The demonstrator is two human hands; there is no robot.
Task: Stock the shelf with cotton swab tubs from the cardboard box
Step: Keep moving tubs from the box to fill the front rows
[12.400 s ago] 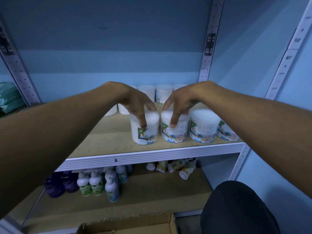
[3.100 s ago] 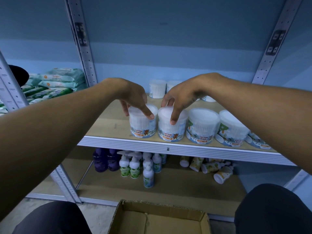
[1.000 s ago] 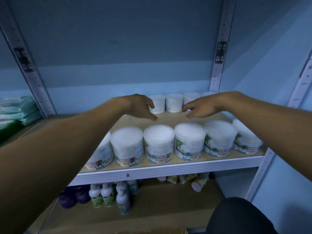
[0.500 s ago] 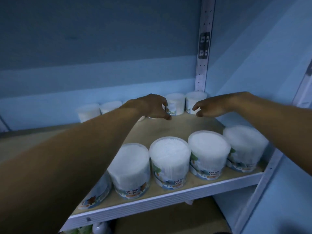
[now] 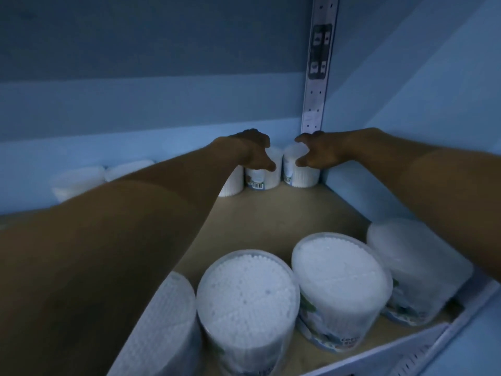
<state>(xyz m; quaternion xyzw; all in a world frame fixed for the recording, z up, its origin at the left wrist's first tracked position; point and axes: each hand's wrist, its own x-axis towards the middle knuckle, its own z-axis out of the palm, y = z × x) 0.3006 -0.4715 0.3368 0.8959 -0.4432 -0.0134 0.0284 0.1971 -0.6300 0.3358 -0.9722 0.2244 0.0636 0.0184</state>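
Because these cotton swab tubs (image 5: 300,169) are thin clear plastic packed with swabs, expect them to be light, fairly stiff and a little slick; take each round its side wall below the lid, not by the lid, which could pop off. Two tubs stand upright, side by side, in the back right corner of the shelf (image 5: 271,213), more along the back edge to their left. Your left hand (image 5: 256,153) hovers with fingers spread and curled, claw-like, over the left tub (image 5: 261,178); your right hand (image 5: 315,154) does likewise at the corner tub. Whether either touches, you cannot tell. Another row of tubs (image 5: 339,272) lines the front edge, with bare board between.
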